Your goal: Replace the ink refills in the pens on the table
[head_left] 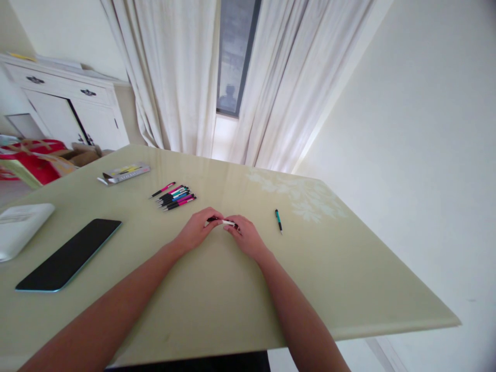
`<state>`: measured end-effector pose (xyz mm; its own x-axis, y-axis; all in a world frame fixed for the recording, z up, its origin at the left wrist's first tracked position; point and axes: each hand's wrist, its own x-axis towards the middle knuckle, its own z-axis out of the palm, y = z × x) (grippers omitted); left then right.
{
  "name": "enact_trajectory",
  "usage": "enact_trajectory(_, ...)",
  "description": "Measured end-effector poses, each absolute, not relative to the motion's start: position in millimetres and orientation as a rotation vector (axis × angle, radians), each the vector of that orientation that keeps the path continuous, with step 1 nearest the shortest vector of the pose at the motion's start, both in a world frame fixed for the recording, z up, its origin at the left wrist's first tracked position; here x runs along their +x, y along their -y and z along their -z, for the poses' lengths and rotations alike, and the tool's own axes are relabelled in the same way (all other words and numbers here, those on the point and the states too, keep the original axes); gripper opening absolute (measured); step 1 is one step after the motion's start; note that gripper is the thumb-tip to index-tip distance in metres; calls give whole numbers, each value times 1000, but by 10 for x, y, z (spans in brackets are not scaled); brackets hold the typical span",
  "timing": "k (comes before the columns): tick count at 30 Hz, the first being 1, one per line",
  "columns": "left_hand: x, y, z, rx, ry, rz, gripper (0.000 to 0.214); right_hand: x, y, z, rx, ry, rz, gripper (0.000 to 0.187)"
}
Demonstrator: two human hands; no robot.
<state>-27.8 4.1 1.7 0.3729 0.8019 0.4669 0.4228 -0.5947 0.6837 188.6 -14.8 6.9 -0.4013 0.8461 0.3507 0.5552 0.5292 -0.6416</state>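
Domestic room, apparently a home. Pale curtains hang beyond the table, flanking a window. A white cabinet stands beyond the table's left end.

Both hands hold a slim black-and-white object between clustered pens and a teal pen.

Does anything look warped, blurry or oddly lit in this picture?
In the head view, the curtains lean outward, probably from a wide lens; lighting looks soft, with only faint shadows; the window shows a dim figure with a blocky, pixelated patch; the white item between the left hand and right hand is too indistinct to identify.
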Motion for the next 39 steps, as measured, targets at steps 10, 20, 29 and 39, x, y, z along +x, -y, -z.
enact_trajectory(10, -380, -87, 8, 2255, -1067, -1102, 27, 2086, 4, -63, -1260, 1919, -844, 25)
enact_trajectory(20, -357, -68, -10, 2368, -1176, -990, 37, 2069, -3, -45, -1222, 1865, -880, 25)
enact_trajectory(29, -339, -48, -15, 2227, -1251, -1045, 33, 2031, 50, -84, -1206, 1816, -808, 24)
enact_trajectory(39, -329, -42, -5, 2282, -1214, -910, 34, 2032, 41, -73, -1235, 1821, -795, 27)
